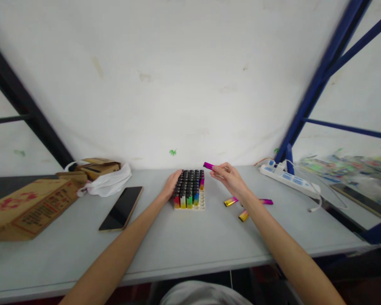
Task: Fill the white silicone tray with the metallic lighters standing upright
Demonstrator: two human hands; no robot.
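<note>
A white tray (200, 204) holds rows of upright lighters (189, 188) with black tops and coloured bodies; holes show along its right column and front right. My left hand (172, 184) rests against the tray's left side, its fingers partly hidden behind the lighters. Just right of the tray, my right hand (227, 176) pinches a purple lighter (208, 165) that is tilted nearly flat in the air. Beneath and beside my right forearm, loose lighters in yellow and purple (230, 201) lie on the grey table (190, 250).
A black phone (121, 208) lies left of the tray. Farther left are a cardboard box (34, 207), a smaller open box (98, 168) and a white plastic bag (109, 182). A white power strip (288, 179) with cables sits at the right, near a blue metal frame (311, 91).
</note>
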